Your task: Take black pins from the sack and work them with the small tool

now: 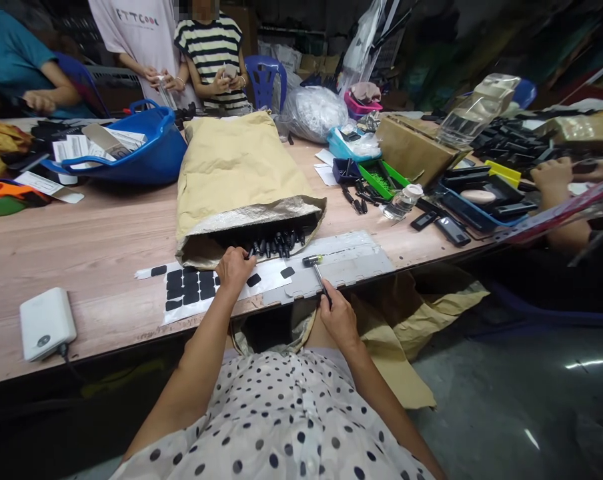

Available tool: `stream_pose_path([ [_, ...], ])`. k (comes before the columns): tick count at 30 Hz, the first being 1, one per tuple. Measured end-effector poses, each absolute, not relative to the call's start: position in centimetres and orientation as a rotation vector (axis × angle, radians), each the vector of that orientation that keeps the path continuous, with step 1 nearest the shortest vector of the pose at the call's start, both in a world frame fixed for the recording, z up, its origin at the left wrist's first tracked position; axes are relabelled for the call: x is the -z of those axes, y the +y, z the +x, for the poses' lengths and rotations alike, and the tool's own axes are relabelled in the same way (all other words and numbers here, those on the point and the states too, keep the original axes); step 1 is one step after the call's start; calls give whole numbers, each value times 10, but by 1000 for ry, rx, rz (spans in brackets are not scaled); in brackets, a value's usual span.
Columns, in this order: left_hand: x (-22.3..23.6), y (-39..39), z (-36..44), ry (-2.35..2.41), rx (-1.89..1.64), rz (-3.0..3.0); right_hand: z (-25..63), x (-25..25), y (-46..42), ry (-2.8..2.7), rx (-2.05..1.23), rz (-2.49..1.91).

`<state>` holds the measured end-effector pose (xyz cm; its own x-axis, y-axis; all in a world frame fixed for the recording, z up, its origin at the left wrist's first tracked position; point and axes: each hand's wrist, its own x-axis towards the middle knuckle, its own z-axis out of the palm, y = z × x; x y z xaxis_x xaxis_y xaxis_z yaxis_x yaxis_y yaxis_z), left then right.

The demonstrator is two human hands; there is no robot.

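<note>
Fingers (326, 301) of our right hand (340, 319) grip a black-headed, metal-shafted hammer (311, 261) over flat grey board (354, 257) | likely light, stiff, best held by handle | our left hand (235, 270), at tan paper bag (239, 163): hold unclear

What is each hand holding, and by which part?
Right hand: a double-faced mallet, by its handle. Left hand, at the mouth of the paper sack: can't tell.

The slim metal-shafted tool (313, 261) is headed in black and yellow; the large tan paper sack (239, 160) is lined silver-grey; black rounded patches (191, 291) are backed in white; the off-white fabric blouse (286, 427) is black-dotted.
</note>
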<state>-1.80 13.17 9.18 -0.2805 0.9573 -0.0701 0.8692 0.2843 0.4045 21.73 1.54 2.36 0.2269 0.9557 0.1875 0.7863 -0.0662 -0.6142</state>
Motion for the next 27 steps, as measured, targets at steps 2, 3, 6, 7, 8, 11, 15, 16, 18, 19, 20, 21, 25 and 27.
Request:
stream_pose_path([
  [2, -94, 130, -19, 2267, -387, 1658, 217, -24, 16, -1605, -370, -1918],
  [3, -95, 129, -20, 2277, -380, 1646, 217, -25, 16, -1608, -371, -1926],
  [6, -98, 120, -30, 2328, -426, 1588, 217, -25, 16, -1610, -357, -1918],
  [7, -98, 116, -35, 2350, -454, 1567, 217, -25, 16, -1611, -354, -1911],
  [8, -98, 111, -39, 2371, -480, 1547, 217, -25, 16, -1612, -353, -1908],
  [11, -95, 96, -46, 2343, -534, 1540, 217, -24, 15, -1612, -343, -1907],
  [15, -79, 83, -34, 1933, -686, 1750, 218, -22, 15, -1603, -307, -1870],
  [16, -74, 82, -29, 1811, -721, 1814, 218, -22, 15, -1600, -307, -1863],
  [18, -65, 82, -19, 1632, -749, 1922, 218, -22, 15, -1599, -322, -1859],
  [19, -62, 82, -15, 1588, -744, 1958, 218, -22, 15, -1601, -333, -1859],
  [20, -59, 83, -12, 1568, -731, 1981, 217, -22, 15, -1603, -343, -1857],
  [21, -57, 83, -11, 1564, -714, 1994, 217, -23, 15, -1605, -350, -1854],
  [25, -53, 84, -10, 1613, -673, 2001, 218, -22, 16, -1612, -356, -1806],
  [27, -53, 84, -10, 1628, -662, 1996, 220, -21, 18, -1607, -371, -1756],
])
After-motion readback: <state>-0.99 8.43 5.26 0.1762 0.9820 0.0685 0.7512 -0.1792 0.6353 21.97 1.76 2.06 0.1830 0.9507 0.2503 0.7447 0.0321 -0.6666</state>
